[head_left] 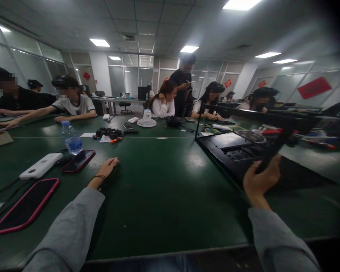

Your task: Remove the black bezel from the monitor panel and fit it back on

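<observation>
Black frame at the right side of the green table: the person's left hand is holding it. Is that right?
No, the hand is wrong: the head view shows the right hand holding the black frame, somewhat blurred. The left hand is apart from it, near a phone. The frame is indeed at the right side of the green table.

The black frame lies at the right of the picture, its base flat on the green tabletop. A thin post rises at its far left corner, and a long bar stretches above, blurred.
</observation>
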`<action>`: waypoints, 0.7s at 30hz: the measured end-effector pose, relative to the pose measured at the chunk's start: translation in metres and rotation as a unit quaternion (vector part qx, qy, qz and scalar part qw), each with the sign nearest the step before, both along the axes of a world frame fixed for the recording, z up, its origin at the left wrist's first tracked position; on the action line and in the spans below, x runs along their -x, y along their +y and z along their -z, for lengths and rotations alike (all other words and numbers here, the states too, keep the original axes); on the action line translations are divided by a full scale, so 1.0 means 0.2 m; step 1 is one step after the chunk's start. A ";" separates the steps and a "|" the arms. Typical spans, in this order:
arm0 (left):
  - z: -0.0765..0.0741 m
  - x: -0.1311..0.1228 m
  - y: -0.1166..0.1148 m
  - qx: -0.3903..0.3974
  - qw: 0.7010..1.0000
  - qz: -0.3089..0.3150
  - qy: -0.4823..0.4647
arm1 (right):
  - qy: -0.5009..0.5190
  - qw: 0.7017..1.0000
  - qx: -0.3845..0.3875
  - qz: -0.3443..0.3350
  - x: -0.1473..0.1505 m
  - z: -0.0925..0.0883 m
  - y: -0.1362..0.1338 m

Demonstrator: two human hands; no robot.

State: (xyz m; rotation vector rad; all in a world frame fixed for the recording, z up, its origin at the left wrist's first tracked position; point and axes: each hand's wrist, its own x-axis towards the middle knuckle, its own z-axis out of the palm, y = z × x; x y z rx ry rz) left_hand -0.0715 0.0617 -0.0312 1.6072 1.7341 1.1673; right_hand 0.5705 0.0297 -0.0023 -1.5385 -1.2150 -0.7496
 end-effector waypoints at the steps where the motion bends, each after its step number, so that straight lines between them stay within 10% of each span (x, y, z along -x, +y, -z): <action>1: 0.00 0.00 0.00 -0.002 1.000 -0.001 0.000 | -0.011 1.000 0.012 -0.004 0.04 0.00 0.01; 9: 0.04 -0.04 0.00 -0.014 0.997 -0.034 -0.073 | 0.066 0.991 -0.035 -0.110 0.36 -0.06 0.04; 16: 0.03 -0.18 -0.04 -0.098 0.990 -0.003 -0.099 | 0.166 0.943 0.122 -0.260 0.42 -0.03 0.21; 21: 0.05 -0.17 -0.05 -0.102 0.994 -0.044 -0.009 | 0.166 0.931 0.208 -0.251 0.36 0.10 0.39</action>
